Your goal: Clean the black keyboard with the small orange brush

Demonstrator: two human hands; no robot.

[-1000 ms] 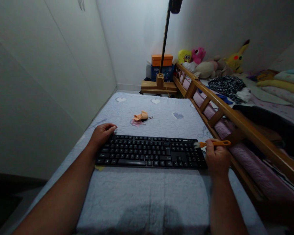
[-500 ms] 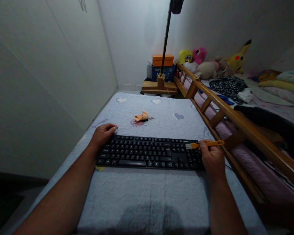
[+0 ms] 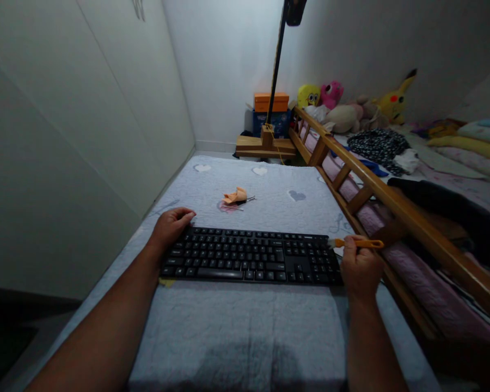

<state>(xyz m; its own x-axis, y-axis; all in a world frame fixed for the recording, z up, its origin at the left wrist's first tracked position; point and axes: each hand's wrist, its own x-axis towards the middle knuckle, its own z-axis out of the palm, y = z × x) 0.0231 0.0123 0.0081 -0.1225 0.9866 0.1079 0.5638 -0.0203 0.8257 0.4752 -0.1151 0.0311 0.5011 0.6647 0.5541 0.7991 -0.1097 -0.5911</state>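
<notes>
A black keyboard [image 3: 228, 256] lies flat across the pale blue bedspread [image 3: 245, 326]. My right hand [image 3: 361, 264] is closed around an orange-handled brush [image 3: 361, 243], whose pale bristles point left at the keyboard's upper right corner. At the keyboard's upper left corner rests my left hand [image 3: 172, 226], with its fingers curled together over the edge; whether they pinch the keyboard's edge is hard to make out. Beyond the keyboard lie a crumpled orange cloth [image 3: 236, 195] and thin metal sticks [image 3: 250, 198].
A wooden bed rail [image 3: 367, 174] runs along the right side, with plush toys [image 3: 343, 117] and piled clothes behind it. A black pole [image 3: 274, 71] on a wooden base stands at the far end near an orange box [image 3: 271, 102]. White cabinet panels [image 3: 85, 136] rise at left.
My right hand has moved right with the brush, taking the bristles from over the number keys to the keyboard's right edge. My left hand has stayed in place.
</notes>
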